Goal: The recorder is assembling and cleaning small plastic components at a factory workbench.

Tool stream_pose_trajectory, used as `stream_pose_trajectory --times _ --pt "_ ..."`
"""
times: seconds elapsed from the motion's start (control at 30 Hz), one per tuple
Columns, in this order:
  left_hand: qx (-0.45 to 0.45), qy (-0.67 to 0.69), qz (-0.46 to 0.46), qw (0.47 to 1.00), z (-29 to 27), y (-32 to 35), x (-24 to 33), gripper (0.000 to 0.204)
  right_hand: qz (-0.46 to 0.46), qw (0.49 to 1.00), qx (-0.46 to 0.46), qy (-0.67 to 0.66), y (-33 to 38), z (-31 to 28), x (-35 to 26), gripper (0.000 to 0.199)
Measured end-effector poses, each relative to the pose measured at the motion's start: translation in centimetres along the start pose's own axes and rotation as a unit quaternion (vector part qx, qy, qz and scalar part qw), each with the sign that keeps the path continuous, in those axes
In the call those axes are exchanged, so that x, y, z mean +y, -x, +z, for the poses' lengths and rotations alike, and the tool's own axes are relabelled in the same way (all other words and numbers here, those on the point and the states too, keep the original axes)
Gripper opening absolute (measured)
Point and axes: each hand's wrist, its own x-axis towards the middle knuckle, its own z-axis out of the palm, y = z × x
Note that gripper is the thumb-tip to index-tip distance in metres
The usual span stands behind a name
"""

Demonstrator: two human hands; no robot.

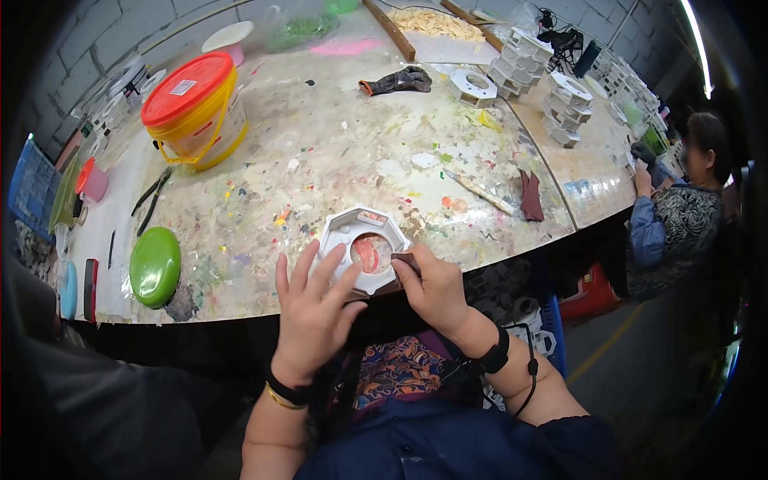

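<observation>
A white octagonal ring-shaped part (342, 229) with a round hole lies at the table's front edge. My left hand (314, 308) is spread over its near left side, fingertips at the rim. At the right rim of the part, my right hand (436, 290) pinches a small folded brown piece (406, 262) that looks like sandpaper between thumb and fingers. A similar dark red strip (530, 197) lies on the table to the right, beside a pale stick-like tool (478, 193) with a pointed end.
A yellow bucket (210, 132) with a red lid, pliers (150, 200) and a green round lid (156, 267) are on the left. A dark glove (398, 81) lies farther back. Stacked white parts (569, 102) stand at the far right, where another person (680, 216) sits.
</observation>
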Motion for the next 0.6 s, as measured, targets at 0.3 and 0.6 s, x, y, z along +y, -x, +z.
stream_pose_trajectory --times 0.3,0.6 --pt "0.020 0.156 0.059 0.986 2.6 -0.6 -1.8 0.022 -0.017 1.000 -0.005 0.016 0.4 1.0 -2.7 0.008" --pt "0.042 0.175 0.060 0.982 2.7 -0.8 -2.0 0.019 0.017 0.999 0.004 0.030 -1.3 0.5 -2.0 0.011"
